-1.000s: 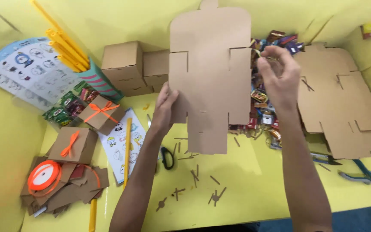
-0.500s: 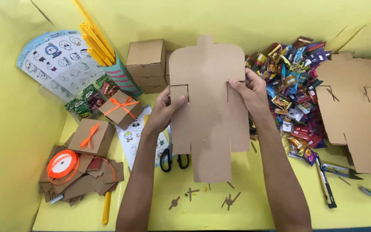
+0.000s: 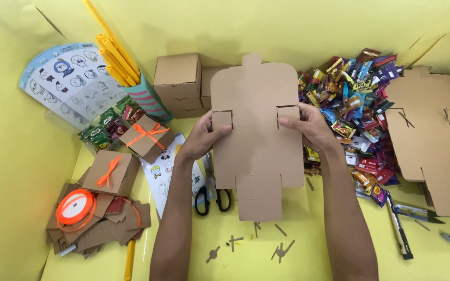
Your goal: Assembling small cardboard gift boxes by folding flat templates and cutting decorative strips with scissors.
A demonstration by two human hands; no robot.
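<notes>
— What is seen from the head camera?

— A flat die-cut cardboard blank (image 3: 259, 140) is held up over the yellow bench (image 3: 308, 250). It is gripped at its left side slot by the left hand (image 3: 207, 138) and at its right side slot by the right hand (image 3: 308, 127), fingers clenched on the edges.

— And what is laid around it?

— Black-handled scissors (image 3: 212, 198) are partly hidden just below the blank. Folded cardboard boxes (image 3: 178, 83) are stacked behind it. A heap of wrapped sweets (image 3: 360, 109) is spread to the right, and beyond it a second flat blank (image 3: 433, 140) is laid out (its far edge is cut off by the frame). To the left, two small boxes tied with orange ribbon (image 3: 131, 151) are set near an orange ribbon spool (image 3: 76, 206), which rests on cardboard scraps.
</notes>
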